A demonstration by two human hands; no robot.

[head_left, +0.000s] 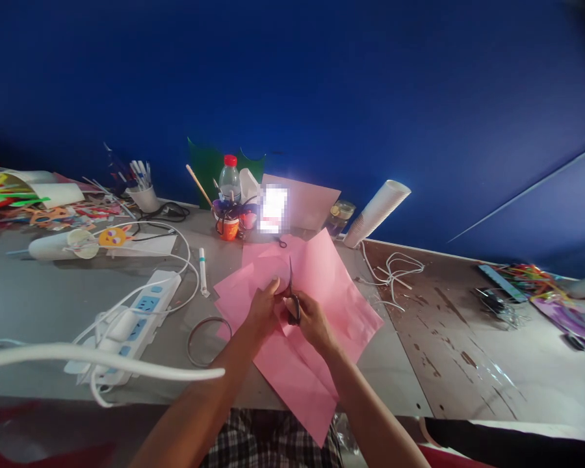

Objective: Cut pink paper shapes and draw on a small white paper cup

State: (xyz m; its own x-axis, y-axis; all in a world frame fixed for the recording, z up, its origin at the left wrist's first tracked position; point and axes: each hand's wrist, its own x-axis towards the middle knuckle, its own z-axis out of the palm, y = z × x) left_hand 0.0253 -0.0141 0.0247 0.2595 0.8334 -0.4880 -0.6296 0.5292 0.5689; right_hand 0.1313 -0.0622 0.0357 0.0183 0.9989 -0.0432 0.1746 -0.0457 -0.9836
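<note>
Head view: we have the pink paper on the desk in front of us, near corner past the edge. Looks part-way: a line runs from the hands toward us, cut or fold unclear; sheet beyond the blades seems whole. Left hand pinches paper; right hand closed round scissors, blade gap unreadable.

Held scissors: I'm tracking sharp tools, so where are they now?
In the head view, the scissors are near centre, in the right hand, at the pink paper.
</note>
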